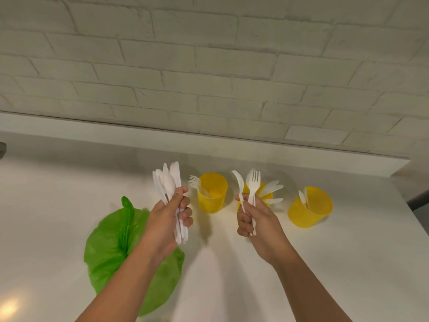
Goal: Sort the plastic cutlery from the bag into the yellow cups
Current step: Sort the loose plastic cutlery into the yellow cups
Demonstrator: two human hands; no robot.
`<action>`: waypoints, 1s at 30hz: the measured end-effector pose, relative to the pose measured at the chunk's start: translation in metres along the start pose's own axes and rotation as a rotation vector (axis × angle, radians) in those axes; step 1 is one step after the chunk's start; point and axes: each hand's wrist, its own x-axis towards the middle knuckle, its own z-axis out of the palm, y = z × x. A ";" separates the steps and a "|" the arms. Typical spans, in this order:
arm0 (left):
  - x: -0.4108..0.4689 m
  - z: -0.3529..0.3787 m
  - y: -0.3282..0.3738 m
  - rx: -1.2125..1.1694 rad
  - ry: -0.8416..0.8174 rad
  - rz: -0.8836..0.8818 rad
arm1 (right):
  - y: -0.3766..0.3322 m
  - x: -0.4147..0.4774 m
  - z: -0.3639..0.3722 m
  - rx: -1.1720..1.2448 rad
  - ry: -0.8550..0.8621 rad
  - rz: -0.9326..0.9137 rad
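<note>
Head view, looking down at a white bench (pixel 348 263) against a pale brick wall (pixel 209 66).

Left hand (pixel 170 217): raised above the bench, fingers (pixel 185 213) curled round a bundle of white cutlery (pixel 168 182). The handles run down through the palm and the heads fan upward. I make out a spoon bowl and knife blades in the bundle; I cannot count the pieces.

Right hand (pixel 253 217): also raised, fingers (pixel 242 220) pinching two pieces by their handles. One is a fork (pixel 253 182) with its tines up. The second piece (pixel 239 182) leans left of it and is seen edge-on, possibly a spoon, but I cannot be sure.

Three yellow cups stand in a row on the bench beyond the hands.
- Left cup (pixel 212 194): upright, with forks (pixel 195 181) poking out over its left rim.
- Middle cup (pixel 267 195): mostly hidden behind the right hand, with white blades (pixel 272 187) sticking out to the right.
- Right cup (pixel 311 208): well apart from the hand, with white pieces (pixel 303 197) leaning on its left inner wall.

Green bag (pixel 109 242): crumpled on the bench at lower left, beneath and behind the left forearm, its knotted top pointing toward the wall.
</note>
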 end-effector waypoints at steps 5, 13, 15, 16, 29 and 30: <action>0.003 -0.003 0.000 0.121 0.105 0.034 | -0.004 0.025 0.031 -0.136 0.040 -0.100; 0.005 0.011 0.002 0.179 0.021 0.039 | -0.007 0.104 0.078 -0.536 0.161 -0.407; 0.005 0.012 0.004 0.188 0.004 0.048 | -0.002 0.119 0.078 -0.600 0.176 -0.396; 0.005 0.012 0.005 0.189 0.000 0.052 | 0.001 0.124 0.077 -0.618 0.186 -0.386; 0.006 0.015 0.013 0.215 -0.042 0.049 | 0.001 0.140 0.072 -0.785 0.167 -0.269; 0.005 0.015 0.014 0.219 -0.042 0.048 | -0.001 0.140 0.071 -0.837 0.170 -0.265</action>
